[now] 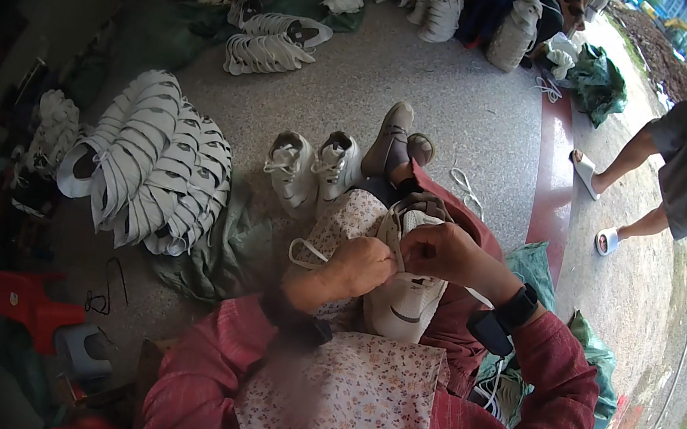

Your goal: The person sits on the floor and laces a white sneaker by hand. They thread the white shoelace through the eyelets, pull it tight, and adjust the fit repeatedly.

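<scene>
A white sneaker (406,308) rests on my lap, over a floral apron (375,366), its toe towards me. My left hand (358,267) is closed in a pinch at the sneaker's left side, with a white shoelace (307,252) looping out beside it. Over the lacing area, my right hand (440,252) has its fingers bent and pinched together on the lace. Another stretch of lace sticks out to the right below that hand. The fingertips partly hide the eyelets. A pair of white laced sneakers (315,167) stands on the floor beyond my knees.
Large stacks of white shoe uppers (155,164) lie at left, with more uppers (270,44) farther back. A red stool (36,309) is at lower left. Green sacks (599,83) lie around. Loose laces (468,189) are on the floor. A person in sandals (605,240) stands at right.
</scene>
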